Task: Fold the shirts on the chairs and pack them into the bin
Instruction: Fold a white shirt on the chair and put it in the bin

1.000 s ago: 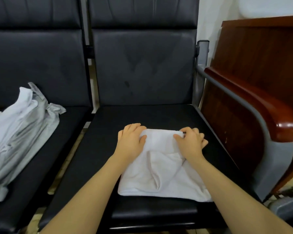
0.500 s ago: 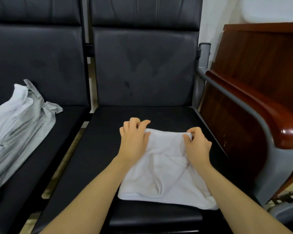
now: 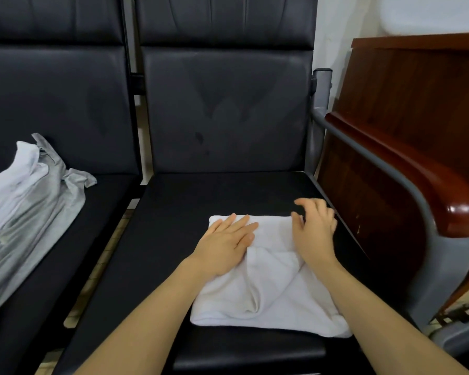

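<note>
**Folded white shirt under my hands, chair seat, lower centre**

Nearest, low in the frame: both my bare forearms reach in from the bottom edge toward the black chair seat [image 3: 173,201].

On that seat, lower centre, the folded white shirt [image 3: 268,290] lies as a rough rectangle, with creases running up its middle and its near right corner bulging a little.

My left hand [image 3: 225,247] lies flat on the shirt's far left part, fingers straight and together, palm down, pressing the cloth. Grip slack, holding nothing.

My right hand [image 3: 313,231] is at the shirt's far right corner, blurred. Fingers loosely bent and spread, tips past the far edge of the cloth over the seat. It does not appear to pinch anything; grip loose, empty. Whether the palm touches the cloth I cannot tell.

Left of frame: a heap of unfolded grey and white shirts [image 3: 25,212] sprawls on the neighbouring black seat, well apart from the folded one.

Right of frame: a dark wooden armrest [image 3: 428,185] on a grey metal frame, beside the seat.

Far: black chair backs fill the upper frame.
</note>
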The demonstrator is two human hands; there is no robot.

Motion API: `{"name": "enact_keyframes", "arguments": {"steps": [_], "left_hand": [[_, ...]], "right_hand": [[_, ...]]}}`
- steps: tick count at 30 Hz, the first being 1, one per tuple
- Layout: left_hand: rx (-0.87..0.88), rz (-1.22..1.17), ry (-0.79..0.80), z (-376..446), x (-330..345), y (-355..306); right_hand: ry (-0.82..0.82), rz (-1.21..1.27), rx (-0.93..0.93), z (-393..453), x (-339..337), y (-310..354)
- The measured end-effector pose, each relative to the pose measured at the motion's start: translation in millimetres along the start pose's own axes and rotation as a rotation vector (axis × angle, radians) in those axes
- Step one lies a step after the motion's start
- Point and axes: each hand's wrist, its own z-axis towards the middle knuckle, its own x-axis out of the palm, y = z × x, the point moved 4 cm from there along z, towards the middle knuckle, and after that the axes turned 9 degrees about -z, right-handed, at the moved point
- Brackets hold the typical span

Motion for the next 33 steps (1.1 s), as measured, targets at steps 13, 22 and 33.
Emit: {"name": "enact_keyframes", "arguments": {"steps": [13, 22, 33], "left_hand": [[-0.147, 0.007, -0.086, 11.5, -3.9, 16.3], [-0.123, -0.036, 0.012, -31.9, -14.3, 4.2], [-0.032, 0.266, 0.044, -89.6, -0.1, -15.7]], "right_hand": [[0.618, -0.404, -0.199, 0.9, 40.1, 3.4], [0.515, 0.094, -0.280, -26.1, 7.8, 37.5], [0.452, -0.044, -0.185, -59.4, -2.7, 40.9]]}}
